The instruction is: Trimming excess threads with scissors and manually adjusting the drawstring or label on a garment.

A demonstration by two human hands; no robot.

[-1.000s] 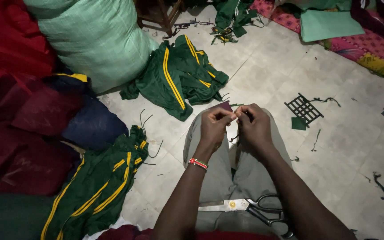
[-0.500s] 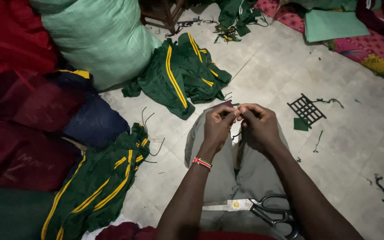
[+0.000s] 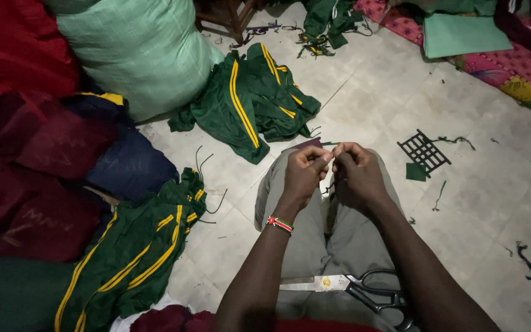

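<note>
Hands: left hand (image 3: 302,175) and right hand (image 3: 354,175) meet over the knees, fingertips pinched tight against each other.
Held thing: thin dark green cord (image 3: 329,184), caught between both sets of fingertips; a short length hangs down between the hands. Too fine to tell whether it is thread or narrow cord.
Left hand state: curled nearly closed, thumb and forefinger nipped on the cord; beaded bracelet (image 3: 279,224) on the wrist.
Right hand state: likewise curled nearly closed, fingertips nipped on the same cord, touching the left.
Handling, my judgement: light, limp, no stiffness; likely to slip or fray, so a fingertip pinch close to the end suits it better than a full grip.
Lap: large scissors (image 3: 351,289) lie across the grey trousers (image 3: 314,246), blades pointing to the person's left, untouched.
Floor ahead: crumpled green garment with yellow stripes (image 3: 250,101) on pale tiles, well apart from the hands.
Floor left: second green striped garment (image 3: 136,258) beside the knee, loose threads around it.
Beyond: pale green sack (image 3: 136,52), maroon and navy cloth piles (image 3: 44,160).
Floor right: small black grid piece (image 3: 424,152) and green fabric scraps (image 3: 415,172).
</note>
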